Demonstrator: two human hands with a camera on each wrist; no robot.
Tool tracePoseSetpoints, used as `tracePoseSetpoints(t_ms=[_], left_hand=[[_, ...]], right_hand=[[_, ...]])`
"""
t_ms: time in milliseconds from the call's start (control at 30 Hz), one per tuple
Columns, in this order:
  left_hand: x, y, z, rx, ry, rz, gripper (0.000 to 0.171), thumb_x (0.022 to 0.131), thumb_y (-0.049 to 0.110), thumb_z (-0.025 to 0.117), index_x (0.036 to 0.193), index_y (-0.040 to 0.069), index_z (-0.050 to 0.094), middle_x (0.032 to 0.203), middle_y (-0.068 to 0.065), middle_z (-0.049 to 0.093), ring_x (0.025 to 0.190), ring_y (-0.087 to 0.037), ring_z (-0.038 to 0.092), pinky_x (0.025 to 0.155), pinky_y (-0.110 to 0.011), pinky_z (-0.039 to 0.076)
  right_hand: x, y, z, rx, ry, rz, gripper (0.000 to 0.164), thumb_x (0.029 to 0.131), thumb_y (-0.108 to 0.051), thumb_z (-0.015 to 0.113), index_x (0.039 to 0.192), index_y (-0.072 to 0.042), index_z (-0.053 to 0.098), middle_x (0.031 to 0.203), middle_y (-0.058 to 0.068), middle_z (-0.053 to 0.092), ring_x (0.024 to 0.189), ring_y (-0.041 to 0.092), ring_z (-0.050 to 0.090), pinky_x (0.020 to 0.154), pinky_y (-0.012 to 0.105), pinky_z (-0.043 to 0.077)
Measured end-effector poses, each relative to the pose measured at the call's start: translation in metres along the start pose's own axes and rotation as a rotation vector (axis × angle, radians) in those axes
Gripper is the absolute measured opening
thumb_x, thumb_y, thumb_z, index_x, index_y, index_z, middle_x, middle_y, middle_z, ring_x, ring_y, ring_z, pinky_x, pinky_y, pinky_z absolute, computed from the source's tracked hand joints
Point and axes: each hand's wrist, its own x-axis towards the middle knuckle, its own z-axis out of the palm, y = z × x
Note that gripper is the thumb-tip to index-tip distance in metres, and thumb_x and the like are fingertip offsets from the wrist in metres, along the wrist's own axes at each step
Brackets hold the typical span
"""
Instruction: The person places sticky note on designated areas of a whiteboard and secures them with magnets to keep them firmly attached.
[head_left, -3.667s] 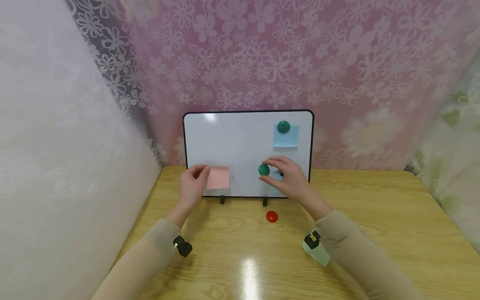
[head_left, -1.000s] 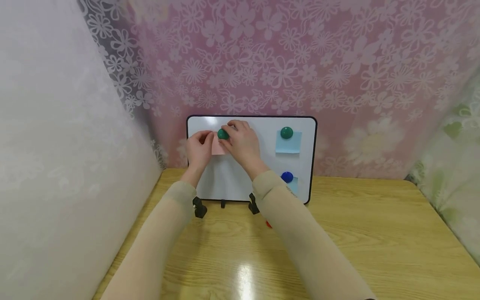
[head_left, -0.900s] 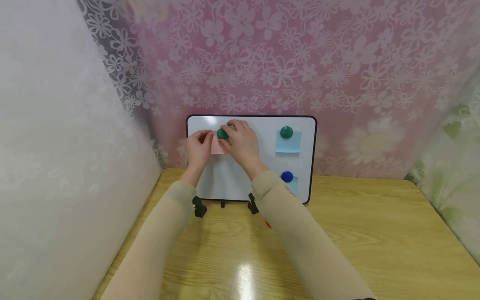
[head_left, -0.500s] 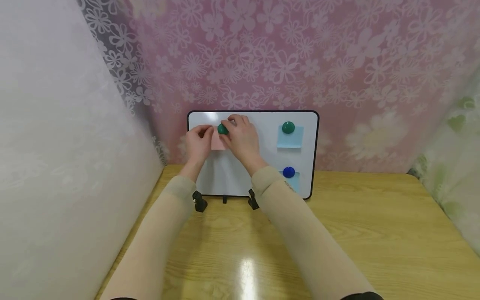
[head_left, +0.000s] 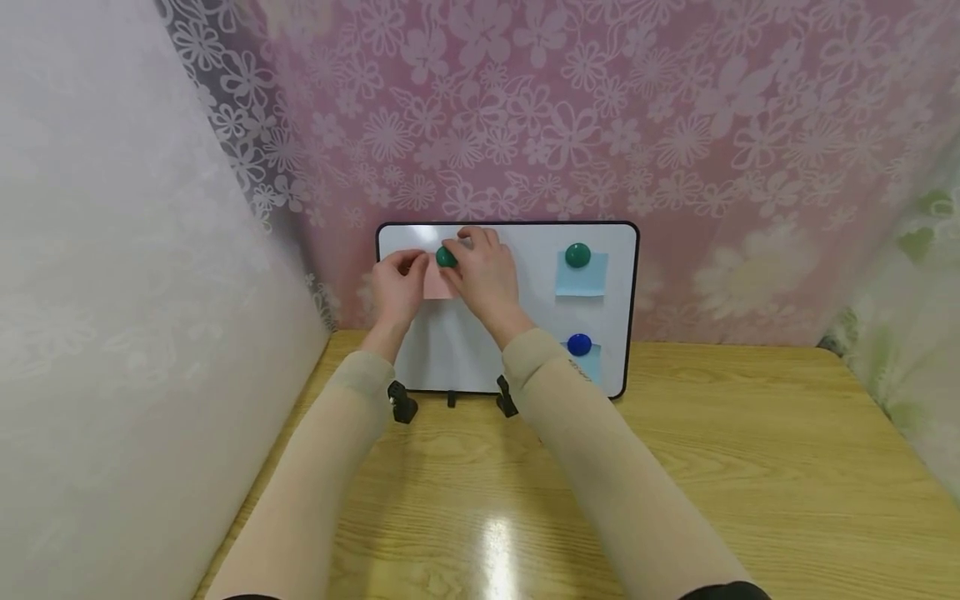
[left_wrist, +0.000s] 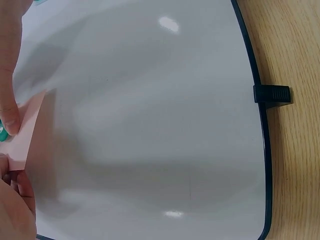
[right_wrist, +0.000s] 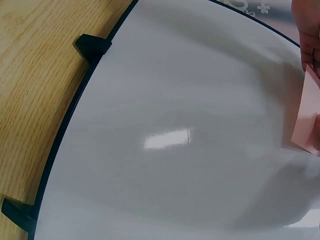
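Observation:
At the upper left of the whiteboard, my left hand pinches the left edge of a pink sticky note. My right hand grips a round green magnet between thumb and fingers, over the note's upper part. In the left wrist view the pink note stands slightly off the board at its lower edge, casting a shadow. Part of the left hand shows below it. The right wrist view catches only the note's lower part and bits of the hands.
On the board's right side, a green magnet sits on a blue note, and a blue magnet on another blue note, partly behind the right sleeve. The board stands on black feet on a wooden table.
Both hands have gone up and the right one leftward, carrying the pink note and green magnet to the board's upper left. Over the last second they have hardly moved. The red magnet is now hidden.

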Motion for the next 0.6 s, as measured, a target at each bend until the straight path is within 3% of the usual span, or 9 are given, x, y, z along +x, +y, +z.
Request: tracePoseSetpoints(t_ms=[600], left_hand=[[0.0021, 0.0012, -0.0043, 0.016, -0.016, 0.001, 0.025, 0.106, 0.022, 0.071, 0.120, 0.004, 0.080, 0.111, -0.012, 0.077, 0.099, -0.022, 0.067, 0.080, -0.028, 0.055]], right_hand=[[-0.0005, -0.0061, 0.0038, -0.019, 0.008, 0.027, 0.040, 0.101, -0.038, 0.077, 0.138, -0.022, 0.074, 0.142, 0.008, 0.060, 0.129, 0.031, 0.055, 0.093, 0.046, 0.054]])
